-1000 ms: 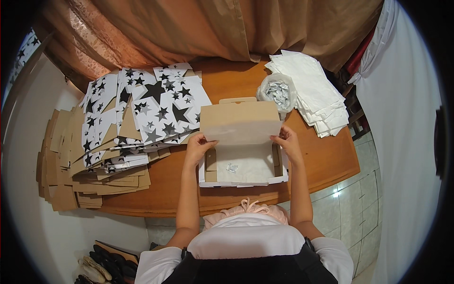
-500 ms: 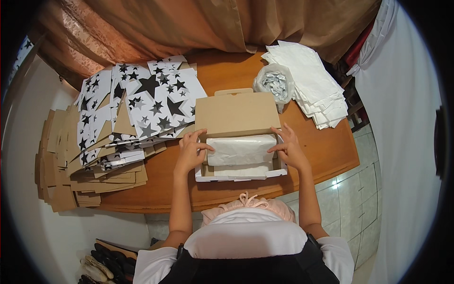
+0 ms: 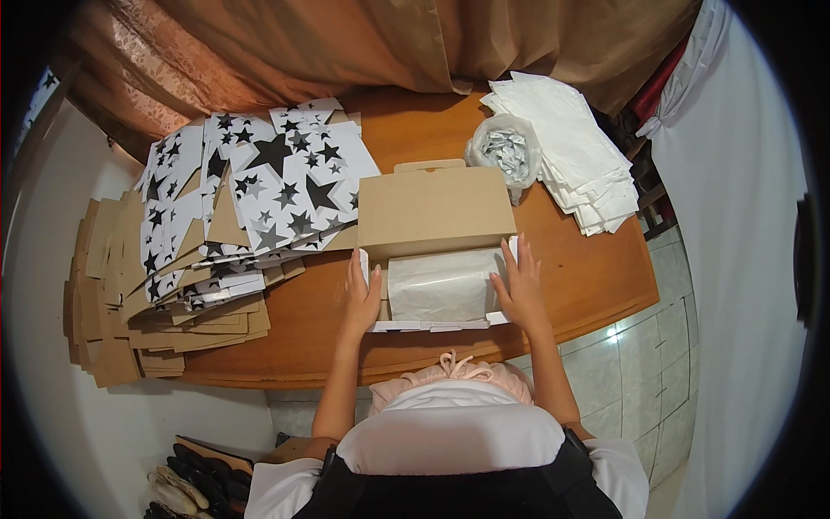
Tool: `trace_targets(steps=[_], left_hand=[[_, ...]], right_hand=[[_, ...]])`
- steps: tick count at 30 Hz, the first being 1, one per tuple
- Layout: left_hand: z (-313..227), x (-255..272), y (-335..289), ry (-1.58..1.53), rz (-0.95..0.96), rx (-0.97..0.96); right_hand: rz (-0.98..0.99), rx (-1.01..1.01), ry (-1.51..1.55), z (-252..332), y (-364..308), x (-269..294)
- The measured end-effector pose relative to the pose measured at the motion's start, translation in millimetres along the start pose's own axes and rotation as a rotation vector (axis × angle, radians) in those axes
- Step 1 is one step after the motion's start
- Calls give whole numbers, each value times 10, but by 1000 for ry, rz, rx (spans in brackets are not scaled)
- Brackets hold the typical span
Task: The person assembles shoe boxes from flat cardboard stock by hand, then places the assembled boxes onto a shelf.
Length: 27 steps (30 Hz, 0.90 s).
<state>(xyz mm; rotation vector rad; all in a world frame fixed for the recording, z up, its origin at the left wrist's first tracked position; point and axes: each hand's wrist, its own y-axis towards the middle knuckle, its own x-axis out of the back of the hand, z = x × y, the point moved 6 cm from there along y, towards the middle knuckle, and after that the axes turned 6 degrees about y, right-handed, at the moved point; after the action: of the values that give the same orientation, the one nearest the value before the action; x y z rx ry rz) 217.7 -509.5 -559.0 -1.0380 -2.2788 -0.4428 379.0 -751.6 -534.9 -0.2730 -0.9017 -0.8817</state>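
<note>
Wooden counter [image 3: 596, 277] under brown curtain | far left: flat star-printed blanks [image 3: 259, 186] stacked | left hand [image 3: 361, 292] open, flat on box [image 3: 437, 259] left wall | box between both hands, long axis left-right, lid up, hinge away | white packet [image 3: 441, 285] inside | right hand [image 3: 519, 284] open on right wall; equally near

Even, bright indoor light, soft shadows; mild glare on the pale floor tiles [image 3: 618, 363] at lower right. Strong fisheye bend w/ black vignette at rim. Centre sharp, edges slightly soft.
</note>
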Motion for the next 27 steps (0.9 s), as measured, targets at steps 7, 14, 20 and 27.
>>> trace_targets(steps=[7,14,20,27], left_hand=[[184,4,349,-538,-56,146],[166,60,476,-972,-182,160],[374,101,714,-911,23,-213],[252,93,1146,-728,100,-245]], right_hand=[[-109,10,486,-232,319,13],[-245,-164,1287,-287,559,-57],[-201,-55,1429,-444,747,-165],[-32,203,1075,-377,1183,-74]])
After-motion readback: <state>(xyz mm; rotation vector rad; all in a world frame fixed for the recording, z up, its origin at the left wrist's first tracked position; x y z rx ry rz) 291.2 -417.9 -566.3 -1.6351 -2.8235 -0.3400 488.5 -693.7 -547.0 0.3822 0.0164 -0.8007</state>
